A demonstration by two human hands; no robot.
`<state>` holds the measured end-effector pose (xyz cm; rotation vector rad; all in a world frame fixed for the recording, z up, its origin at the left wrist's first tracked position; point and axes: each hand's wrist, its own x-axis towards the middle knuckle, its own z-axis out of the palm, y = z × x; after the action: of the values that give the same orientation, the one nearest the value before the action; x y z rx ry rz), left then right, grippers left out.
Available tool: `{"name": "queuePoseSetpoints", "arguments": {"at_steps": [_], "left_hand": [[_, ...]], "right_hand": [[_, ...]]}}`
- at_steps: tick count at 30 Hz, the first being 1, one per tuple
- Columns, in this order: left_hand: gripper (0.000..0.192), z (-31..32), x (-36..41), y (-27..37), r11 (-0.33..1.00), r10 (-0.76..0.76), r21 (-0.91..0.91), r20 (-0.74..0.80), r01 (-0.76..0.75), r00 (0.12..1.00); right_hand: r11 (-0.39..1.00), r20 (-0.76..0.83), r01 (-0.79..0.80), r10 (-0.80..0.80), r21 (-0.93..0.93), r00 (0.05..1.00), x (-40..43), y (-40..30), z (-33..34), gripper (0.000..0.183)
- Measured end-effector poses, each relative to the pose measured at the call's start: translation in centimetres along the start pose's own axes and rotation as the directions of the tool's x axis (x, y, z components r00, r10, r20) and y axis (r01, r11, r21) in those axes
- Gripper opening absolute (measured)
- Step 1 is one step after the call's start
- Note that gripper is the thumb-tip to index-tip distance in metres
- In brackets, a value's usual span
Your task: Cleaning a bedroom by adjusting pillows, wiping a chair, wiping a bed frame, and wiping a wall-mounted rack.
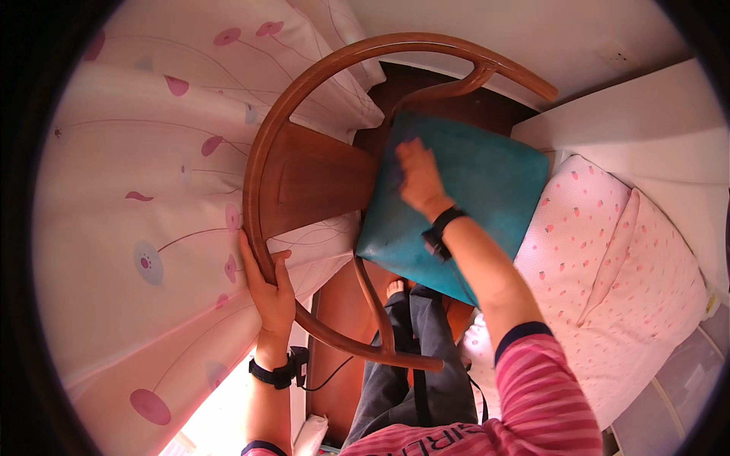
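Observation:
A wooden armchair with a curved top rail [259, 154], a wide wooden back splat [319, 174] and a teal padded seat [485, 171] stands before me. My left hand [275, 296] grips the curved rail at its lower left, thumb on the inner side and fingers on the outer. Over the back part of the seat is my right hand [421, 176], its fingers curled and blurred. Something dark seems to lie under those fingers, but what it is cannot be made out. Each wrist wears a black strap with a small device.
Curtains [131, 188] with pink flower prints hang at the left, against the chair back. A pillow [616, 273] with strawberry prints lies at the right beside a white panel [639, 131]. A wall socket [617, 55] is at the upper right. Reddish floor [336, 319] shows below the chair.

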<state>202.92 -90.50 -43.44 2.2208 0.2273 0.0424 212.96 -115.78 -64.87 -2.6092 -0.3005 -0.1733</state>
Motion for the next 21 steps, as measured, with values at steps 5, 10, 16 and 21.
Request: {"name": "queuePoseSetpoints", "arguments": {"at_steps": [5,10,16,21], "left_hand": [[0.063,-0.3,0.1,0.1,0.995,-0.028,-0.096,-0.009,0.027,1.000],[0.064,-0.8,0.0,-0.3,0.992,-0.050,-0.121,-0.027,0.046,0.998],[0.064,0.0,0.0,-0.2,0.981,-0.084,-0.177,0.002,0.083,0.996],[0.064,-0.1,0.0,-1.2,0.990,-0.073,-0.123,-0.003,0.072,0.997]], "right_hand": [[0.898,0.443,0.365,-0.440,0.247,0.781,-10.2,-6.3,0.9,0.048],[0.845,0.581,0.513,-0.496,0.151,0.646,-10.0,1.0,-6.3,0.042],[0.865,-0.499,-0.496,0.400,-0.071,0.769,-4.3,12.9,-8.5,0.048],[0.990,-0.287,-0.137,0.118,-0.045,0.951,4.6,6.0,0.2,0.053]]}}
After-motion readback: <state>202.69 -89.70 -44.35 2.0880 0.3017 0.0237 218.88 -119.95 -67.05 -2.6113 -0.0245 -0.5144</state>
